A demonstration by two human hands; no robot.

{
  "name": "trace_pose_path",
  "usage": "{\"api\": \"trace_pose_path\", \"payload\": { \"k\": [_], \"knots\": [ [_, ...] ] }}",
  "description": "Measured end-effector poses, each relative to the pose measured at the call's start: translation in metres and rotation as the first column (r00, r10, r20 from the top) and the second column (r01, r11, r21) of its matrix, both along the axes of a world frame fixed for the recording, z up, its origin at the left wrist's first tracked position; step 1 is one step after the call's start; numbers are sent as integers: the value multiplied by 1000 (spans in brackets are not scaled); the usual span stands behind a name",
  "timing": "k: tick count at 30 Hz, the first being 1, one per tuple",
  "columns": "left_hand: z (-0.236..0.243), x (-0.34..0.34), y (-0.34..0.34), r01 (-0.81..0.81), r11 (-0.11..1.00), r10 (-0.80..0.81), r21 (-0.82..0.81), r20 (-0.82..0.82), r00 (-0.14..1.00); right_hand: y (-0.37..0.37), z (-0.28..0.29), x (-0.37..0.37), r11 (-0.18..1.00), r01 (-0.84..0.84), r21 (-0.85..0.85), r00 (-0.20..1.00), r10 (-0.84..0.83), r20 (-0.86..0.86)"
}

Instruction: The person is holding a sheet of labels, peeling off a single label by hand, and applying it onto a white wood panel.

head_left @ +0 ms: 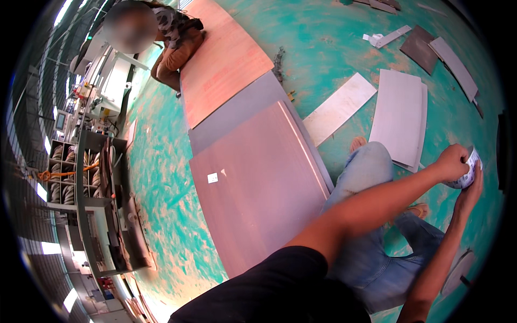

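Note:
My left hand (450, 162) is closed at a small white printed sheet or packet (470, 164) on the far right. My right hand (469, 191) grips the same item from below, with fingers along its outer side. Beside my bent knee lies a stack of boards, with a brown panel (258, 183) on top bearing a small white square sticker (212, 177). A grey panel (242, 105) and an orange-tan board (226, 59) extend beyond it.
Another person (175, 51) kneels beside the far board. Loose pale boards (339, 107) (396, 113) and darker pieces (417, 48) lie on the green floor (161, 172). A rack with coiled material (69, 183) and machinery (116, 86) stand left; a round disc (458, 269) is at lower right.

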State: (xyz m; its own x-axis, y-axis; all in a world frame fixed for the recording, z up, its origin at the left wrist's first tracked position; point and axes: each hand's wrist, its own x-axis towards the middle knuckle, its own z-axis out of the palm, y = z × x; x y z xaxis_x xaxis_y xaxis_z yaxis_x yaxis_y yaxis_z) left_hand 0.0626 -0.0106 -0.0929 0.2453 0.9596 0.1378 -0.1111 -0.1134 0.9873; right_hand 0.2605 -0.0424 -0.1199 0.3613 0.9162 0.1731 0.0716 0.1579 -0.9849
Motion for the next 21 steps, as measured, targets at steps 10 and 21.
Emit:
{"api": "trace_pose_path", "payload": {
  "k": [10, 21],
  "knots": [
    [-15, -21, -9, -170, 985, 169, -1, -64, 983, 14, -10, -34, 993, -91, -74, 995, 88, -39],
    [-12, -25, -9, -197, 980, 196, -15, -62, 979, 24, -15, -41, 992, -56, -116, 996, 47, -82]
  ]
}}
